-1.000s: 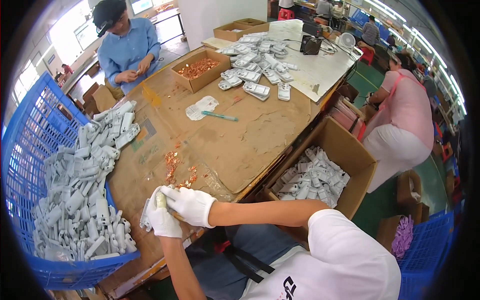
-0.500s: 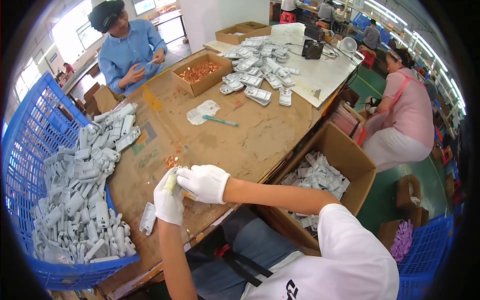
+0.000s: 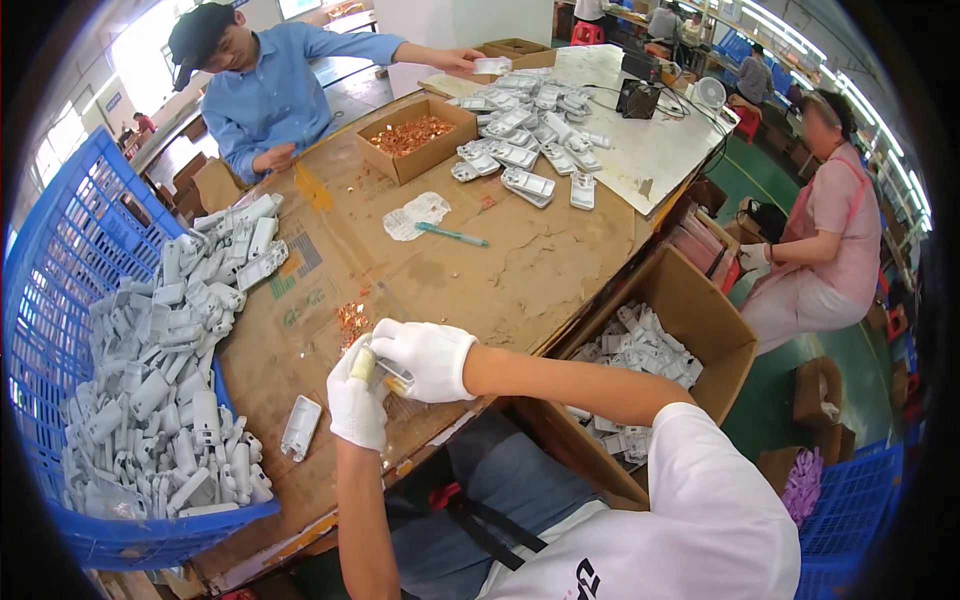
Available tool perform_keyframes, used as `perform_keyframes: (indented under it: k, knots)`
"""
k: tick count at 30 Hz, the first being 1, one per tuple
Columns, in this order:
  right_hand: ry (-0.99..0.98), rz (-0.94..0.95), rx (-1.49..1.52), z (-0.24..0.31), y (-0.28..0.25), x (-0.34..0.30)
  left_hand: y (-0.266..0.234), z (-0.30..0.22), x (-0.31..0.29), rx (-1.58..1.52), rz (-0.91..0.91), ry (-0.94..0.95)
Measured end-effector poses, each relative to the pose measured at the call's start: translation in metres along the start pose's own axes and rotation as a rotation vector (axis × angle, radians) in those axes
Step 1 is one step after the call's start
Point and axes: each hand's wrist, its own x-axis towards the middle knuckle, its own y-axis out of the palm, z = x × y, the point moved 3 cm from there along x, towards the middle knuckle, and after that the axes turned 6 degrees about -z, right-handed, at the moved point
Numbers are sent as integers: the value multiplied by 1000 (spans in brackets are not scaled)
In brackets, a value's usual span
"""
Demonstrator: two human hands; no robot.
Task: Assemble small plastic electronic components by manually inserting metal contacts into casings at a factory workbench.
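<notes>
In white gloves, my left hand (image 3: 357, 408) and my right hand (image 3: 428, 361) meet over the near edge of the table. Both are closed around a small pale plastic piece (image 3: 398, 384), mostly hidden by the fingers. A pale yellow covering shows on the left thumb. Just beyond my fingertips lies a small heap of copper-coloured metal bits (image 3: 352, 322). One white plastic housing (image 3: 301, 428), its hollow side up, rests on the cardboard to the left of my left hand.
A blue basket (image 3: 160, 545) heaped with white housings stands at left. A carton of white parts (image 3: 720, 335) sits at right. Farther back are a pen (image 3: 452, 234), a box of copper pieces (image 3: 447, 152) and piled housings (image 3: 530, 150). A co-worker in blue (image 3: 285, 90) sits opposite.
My hands stay together over the same piece, and more of the copper heap shows. The co-worker opposite has stretched an arm toward the back boxes, a white piece in hand. The view has shifted slightly.
</notes>
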Motion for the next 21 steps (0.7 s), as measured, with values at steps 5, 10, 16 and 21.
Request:
perform_keyframes:
  k: [5,10,16,21]
  knots:
    - [-80,-11,-101,13,-17,0,8,-8,-13,-55,17,50]
    - [-123,-6,-128,19,-11,-2,3,-8,-22,-105,0,78]
    - [-186,-97,-118,19,-2,-3,-1,-13,-26,-69,17,111]
    - [-196,-112,-145,23,-2,-5,-1,-9,-27,-89,-6,83]
